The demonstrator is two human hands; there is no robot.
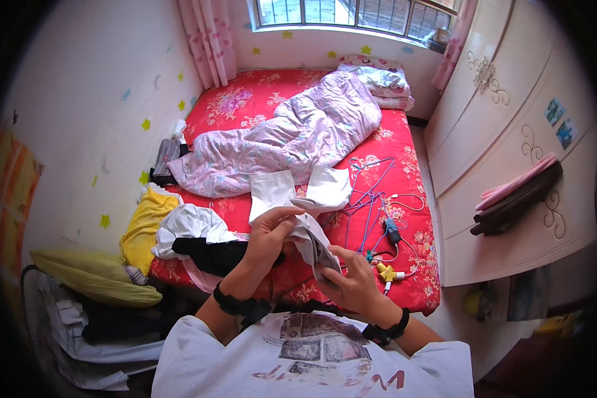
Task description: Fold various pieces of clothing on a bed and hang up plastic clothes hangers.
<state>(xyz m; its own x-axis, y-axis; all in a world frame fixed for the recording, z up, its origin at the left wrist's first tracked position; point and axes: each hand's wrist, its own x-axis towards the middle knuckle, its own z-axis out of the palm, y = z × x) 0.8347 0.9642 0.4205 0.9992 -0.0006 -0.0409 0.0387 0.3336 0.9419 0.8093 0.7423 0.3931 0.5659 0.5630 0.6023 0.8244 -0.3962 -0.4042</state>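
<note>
1. Left hand (270,233) pinched the top fold of the white garment (310,199), fingers curled over the cloth edge. Right hand (351,282) clamped the lower end from beneath, thumb on top.
2. Garment hung between both hands, just above the near edge of the bed (418,292); its far part lay spread on the red floral sheet.
3. Judged light, limp and non-slippery; it would sag wherever unsupported. Best held at hems or corners, two points apart, as the hands had it.
4. Just right: blue wire hangers (370,189) and cables, snag risk for loose cloth.
5. Left: pile of white, black and yellow clothes (179,232). Beyond: crumpled pink quilt (292,132).
</note>
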